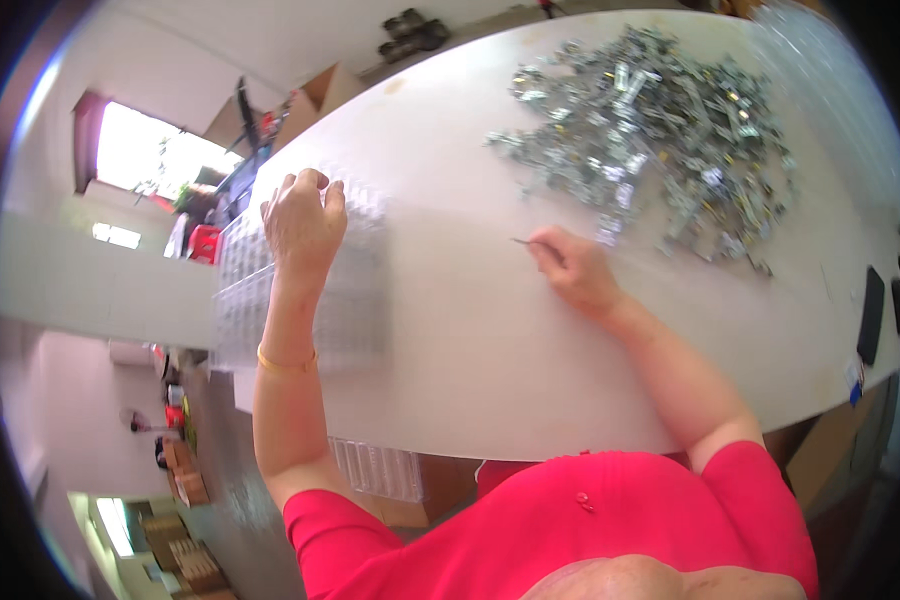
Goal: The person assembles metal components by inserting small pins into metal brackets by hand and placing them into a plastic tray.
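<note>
My left hand (305, 220) is over a clear plastic tray (355, 310) with rows of compartments, at the left of the table. Its fingers curl downward and the thumb stands close to them; whatever they hold, if anything, is hidden. My right hand (578, 272) is above the middle of the table, closed in a pinch. A small thin dark piece (521, 241) sticks out from its fingertips to the left. Beyond that hand, a wide heap of small silvery metal parts (660, 140) is spread over the far right, with bits of yellow among them.
The white table (460, 370) has a curved far edge. Clear plastic sheeting (830, 90) lies along the right rim, and a dark flat object (871, 315) sits near the right edge. Below the near edge are another clear tray (380, 470) and a cardboard box (450, 485).
</note>
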`<action>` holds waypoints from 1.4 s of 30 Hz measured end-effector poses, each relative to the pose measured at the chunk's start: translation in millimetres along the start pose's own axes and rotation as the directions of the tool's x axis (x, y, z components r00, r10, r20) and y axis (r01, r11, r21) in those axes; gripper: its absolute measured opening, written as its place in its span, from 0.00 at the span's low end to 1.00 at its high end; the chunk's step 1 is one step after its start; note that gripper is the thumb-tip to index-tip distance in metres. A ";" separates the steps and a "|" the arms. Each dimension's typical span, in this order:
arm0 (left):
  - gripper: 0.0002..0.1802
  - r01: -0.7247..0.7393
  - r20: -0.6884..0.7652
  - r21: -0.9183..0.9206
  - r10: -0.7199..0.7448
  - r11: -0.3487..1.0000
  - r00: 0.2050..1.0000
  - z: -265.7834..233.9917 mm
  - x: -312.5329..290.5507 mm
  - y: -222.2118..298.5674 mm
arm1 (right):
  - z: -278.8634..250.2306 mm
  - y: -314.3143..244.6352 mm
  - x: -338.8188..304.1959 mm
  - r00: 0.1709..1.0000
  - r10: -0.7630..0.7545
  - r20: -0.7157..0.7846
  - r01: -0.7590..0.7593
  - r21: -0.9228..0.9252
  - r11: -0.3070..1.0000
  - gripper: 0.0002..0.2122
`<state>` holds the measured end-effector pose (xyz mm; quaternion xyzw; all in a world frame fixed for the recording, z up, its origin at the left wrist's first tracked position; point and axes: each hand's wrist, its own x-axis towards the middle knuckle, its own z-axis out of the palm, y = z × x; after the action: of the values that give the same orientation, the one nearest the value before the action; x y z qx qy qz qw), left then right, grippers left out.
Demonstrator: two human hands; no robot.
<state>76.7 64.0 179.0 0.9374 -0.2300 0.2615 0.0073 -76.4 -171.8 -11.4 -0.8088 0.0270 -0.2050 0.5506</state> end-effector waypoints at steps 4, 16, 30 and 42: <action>0.09 -0.135 0.062 -0.373 0.170 0.918 0.984 3.5 -22.1 78.4 | 13.2 5.2 -4.1 0.992 -0.127 0.015 0.126 0.044 0.991 0.04; 0.12 -0.433 -0.038 -0.495 0.479 0.753 0.877 93.0 -19.5 185.4 | 22.3 -2.6 -21.2 0.930 -0.268 0.252 0.267 0.036 0.963 0.04; 0.11 -0.703 -0.080 -0.295 0.716 0.648 0.693 122.2 -0.9 192.1 | 20.7 -2.7 -18.9 0.931 -0.234 0.281 0.246 -0.007 0.969 0.05; 0.07 -0.524 -0.221 -0.537 0.489 0.661 0.844 81.1 4.7 185.1 | 24.8 3.1 -19.8 0.927 -0.294 0.232 0.302 0.001 0.953 0.04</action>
<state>39.2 -114.4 91.6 0.7801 -0.5494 0.1975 0.2250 -84.9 -145.9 -27.8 -0.8311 -0.1565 -0.1907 0.4984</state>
